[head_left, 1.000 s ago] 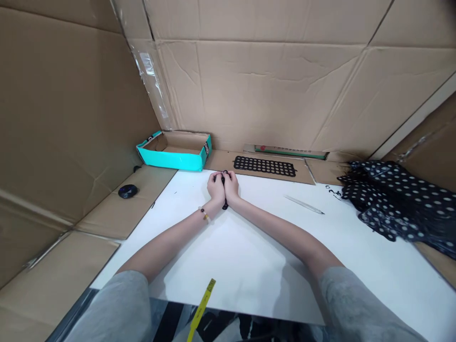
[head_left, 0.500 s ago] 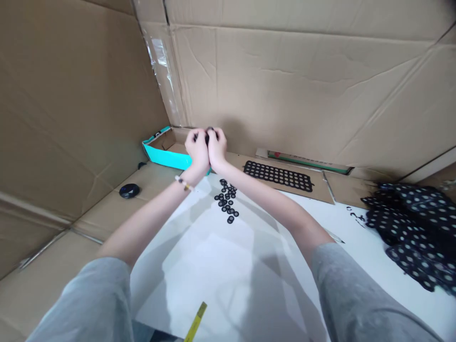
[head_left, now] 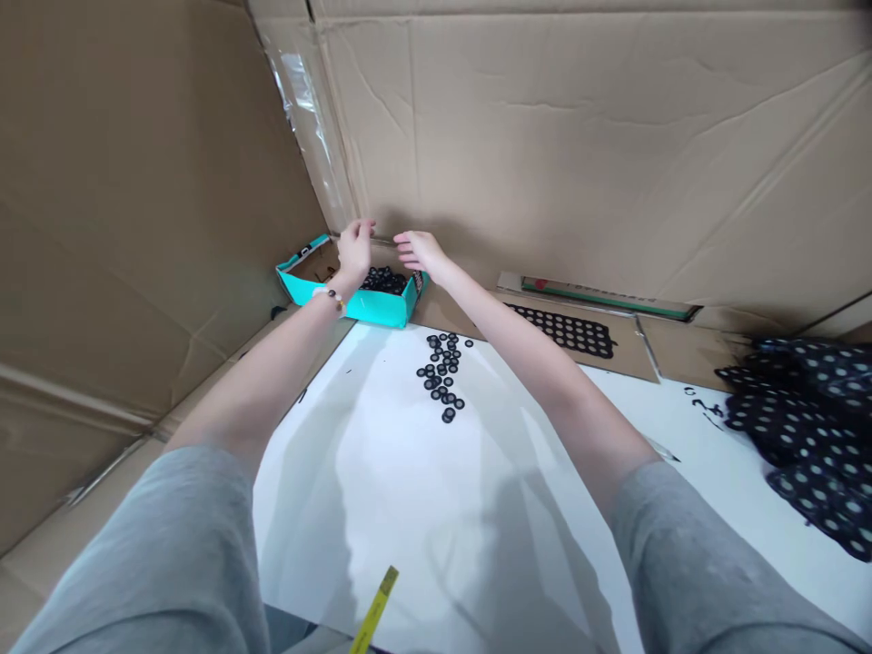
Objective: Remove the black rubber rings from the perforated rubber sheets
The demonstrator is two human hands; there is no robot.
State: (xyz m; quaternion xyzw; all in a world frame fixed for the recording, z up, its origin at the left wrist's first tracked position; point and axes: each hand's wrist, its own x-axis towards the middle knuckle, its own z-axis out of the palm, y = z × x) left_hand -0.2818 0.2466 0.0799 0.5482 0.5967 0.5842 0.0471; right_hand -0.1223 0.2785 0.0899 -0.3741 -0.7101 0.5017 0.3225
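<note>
Over the teal-sided cardboard box (head_left: 381, 311), my left hand (head_left: 356, 247) hovers with its fingers loosely apart and nothing in it. Facing it, my right hand (head_left: 418, 251) is above the box's right end, its fingers spread and also holding nothing. Between and below both hands, a heap of small black rings (head_left: 385, 281) lies in the box. Several more black rings (head_left: 442, 371) are scattered on the white sheet in front of the box.
Behind my right forearm lies a black perforated strip (head_left: 572, 331). A pile of black perforated sheets (head_left: 810, 427) is at the far right, beside small black scraps (head_left: 705, 409). A yellow tape (head_left: 374, 610) sits near the front edge. Cardboard walls (head_left: 579, 136) rise behind.
My hands, cupped together around dark pieces before, have separated and opened. Black rings now show inside the box. The camera view has shifted slightly.
</note>
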